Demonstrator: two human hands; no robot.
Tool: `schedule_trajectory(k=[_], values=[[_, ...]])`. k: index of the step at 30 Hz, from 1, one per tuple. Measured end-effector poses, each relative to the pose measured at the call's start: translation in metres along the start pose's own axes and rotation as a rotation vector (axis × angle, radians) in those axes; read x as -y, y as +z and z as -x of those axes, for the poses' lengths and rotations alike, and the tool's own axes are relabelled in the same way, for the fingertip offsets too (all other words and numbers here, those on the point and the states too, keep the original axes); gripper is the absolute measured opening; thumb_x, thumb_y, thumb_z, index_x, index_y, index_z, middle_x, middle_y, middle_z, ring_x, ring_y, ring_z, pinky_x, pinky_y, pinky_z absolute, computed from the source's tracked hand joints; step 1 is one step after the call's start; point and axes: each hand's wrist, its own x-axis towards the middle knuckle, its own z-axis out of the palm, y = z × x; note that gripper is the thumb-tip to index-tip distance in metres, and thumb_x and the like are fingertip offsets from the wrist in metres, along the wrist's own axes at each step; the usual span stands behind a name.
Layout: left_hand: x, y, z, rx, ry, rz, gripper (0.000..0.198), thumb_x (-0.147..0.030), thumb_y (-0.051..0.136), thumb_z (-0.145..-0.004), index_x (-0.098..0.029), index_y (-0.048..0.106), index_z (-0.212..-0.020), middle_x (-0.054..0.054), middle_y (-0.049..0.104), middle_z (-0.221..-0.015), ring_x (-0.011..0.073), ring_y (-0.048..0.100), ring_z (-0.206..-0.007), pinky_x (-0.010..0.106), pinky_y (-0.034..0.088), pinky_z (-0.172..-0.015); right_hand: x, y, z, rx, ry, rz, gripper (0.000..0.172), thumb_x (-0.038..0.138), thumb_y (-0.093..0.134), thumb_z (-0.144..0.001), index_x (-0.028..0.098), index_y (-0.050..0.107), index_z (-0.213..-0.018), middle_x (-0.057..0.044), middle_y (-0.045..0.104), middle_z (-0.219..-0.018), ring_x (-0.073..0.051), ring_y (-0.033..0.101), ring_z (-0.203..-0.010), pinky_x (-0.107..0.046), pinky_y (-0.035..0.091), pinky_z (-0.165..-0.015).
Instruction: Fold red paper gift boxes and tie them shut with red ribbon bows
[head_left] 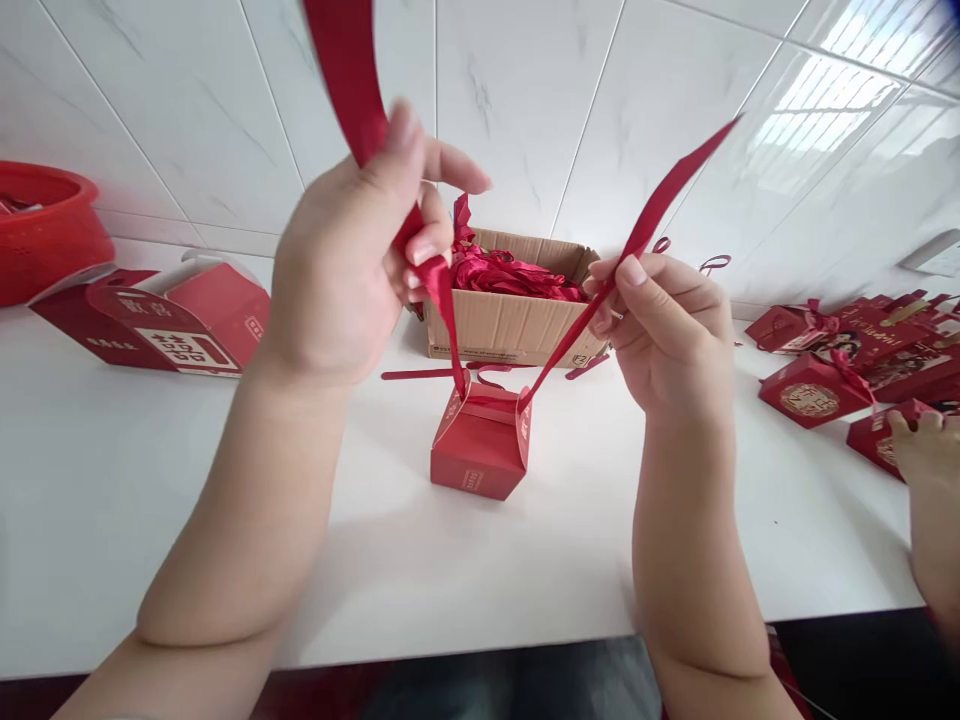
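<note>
A small red gift box (480, 445) stands upright on the white table, with a dark red ribbon (559, 348) threaded through its top. Both ends of the ribbon rise from the box into my hands. My left hand (352, 250) is closed round one length, which runs up past the thumb and out of the picture's top. Between thumb and fingers, my right hand (667, 320) pinches the other length, its loose tip sticking up to the right. Both hands are above the box, not touching it.
Behind the box, a cardboard carton (517, 325) holds red ribbons. At left are a larger red box (180, 320) and a red basin (52, 235). Finished-looking red boxes (814, 390) crowd the right, where another person's hand (930, 465) touches one. A tiled wall (525, 120) bounds the table.
</note>
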Motion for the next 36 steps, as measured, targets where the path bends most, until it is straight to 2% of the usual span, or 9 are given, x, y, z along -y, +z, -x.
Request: schedule_trajectory(k=[2,4,6,11,16,22,29,32,36], values=[[-0.002,0.001,0.001,0.071,-0.093,0.077,0.027,-0.013,0.041,-0.083,-0.011,0.065,-0.096,0.001,0.04,-0.06,0.0115,0.039,-0.053,0.027,0.024,-0.05,0.001,0.004,0.001,-0.013,-0.019,-0.007,0.021,0.046,0.067,-0.081,0.024,0.07,-0.081,0.001,0.067,-0.079,-0.009,0.059,-0.062,-0.025,0.05,-0.055],[-0.003,0.003,0.002,0.093,-0.111,0.143,0.045,-0.006,0.041,-0.065,-0.008,0.06,-0.106,0.001,0.048,-0.064,0.0121,0.043,-0.056,0.028,0.031,-0.052,0.002,0.007,0.002,-0.017,-0.02,-0.016,0.02,0.045,0.068,-0.081,0.025,0.071,-0.081,0.002,0.067,-0.079,-0.009,0.06,-0.064,-0.025,0.052,-0.057],[-0.002,0.004,0.002,0.103,-0.108,0.16,0.055,-0.003,0.04,-0.059,-0.008,0.056,-0.112,0.0,0.054,-0.067,0.0116,0.047,-0.058,0.027,0.035,-0.053,0.002,0.008,0.002,-0.013,-0.018,-0.026,0.02,0.045,0.067,-0.081,0.025,0.071,-0.082,0.002,0.066,-0.077,-0.01,0.062,-0.066,-0.026,0.053,-0.06],[0.003,0.003,0.004,0.207,-0.101,0.171,0.055,0.003,0.046,-0.066,-0.011,0.053,-0.118,-0.003,0.06,-0.074,0.0099,0.056,-0.065,0.026,0.046,-0.061,0.001,0.01,0.004,0.0,-0.041,-0.034,0.019,0.044,0.066,-0.082,0.027,0.072,-0.089,0.001,0.068,-0.084,-0.012,0.064,-0.075,-0.029,0.056,-0.068],[0.005,0.003,0.01,0.288,-0.004,0.089,0.038,-0.008,0.056,-0.085,-0.013,0.054,-0.122,0.0,0.061,-0.083,0.0107,0.061,-0.072,0.029,0.052,-0.069,0.002,0.015,0.008,0.044,-0.07,-0.007,0.02,0.043,0.061,-0.087,0.029,0.072,-0.096,0.001,0.07,-0.089,-0.016,0.067,-0.085,-0.033,0.058,-0.072],[0.003,0.015,0.017,0.201,0.033,0.026,0.007,-0.019,0.066,-0.085,-0.017,0.065,-0.091,0.0,0.067,-0.077,0.0107,0.064,-0.063,0.026,0.056,-0.058,0.011,0.031,0.016,0.091,-0.045,-0.09,0.02,0.041,0.059,-0.089,0.027,0.072,-0.094,-0.001,0.071,-0.098,-0.02,0.067,-0.099,-0.039,0.059,-0.083],[0.007,0.014,0.016,0.023,0.155,-0.053,0.003,-0.017,0.072,-0.079,-0.018,0.072,-0.081,-0.003,0.063,-0.066,0.0063,0.057,-0.053,0.02,0.049,-0.046,0.012,0.032,0.018,0.047,-0.023,-0.105,0.017,0.04,0.063,-0.086,0.028,0.073,-0.093,0.0,0.072,-0.098,-0.021,0.066,-0.103,-0.041,0.057,-0.089],[0.009,0.015,0.014,-0.025,0.219,-0.054,0.008,-0.013,0.073,-0.077,-0.021,0.074,-0.078,-0.005,0.063,-0.063,0.0046,0.058,-0.057,0.018,0.051,-0.051,0.011,0.03,0.018,-0.003,0.015,-0.107,0.019,0.042,0.066,-0.083,0.028,0.074,-0.092,0.0,0.072,-0.095,-0.021,0.066,-0.1,-0.041,0.058,-0.087],[0.007,0.02,0.017,0.044,0.175,-0.011,0.016,-0.01,0.07,-0.078,-0.024,0.075,-0.082,-0.005,0.072,-0.077,0.0113,0.068,-0.075,0.028,0.06,-0.066,0.013,0.034,0.02,0.032,0.026,-0.113,0.02,0.042,0.065,-0.083,0.027,0.074,-0.093,-0.001,0.072,-0.089,-0.021,0.067,-0.095,-0.037,0.058,-0.079]])
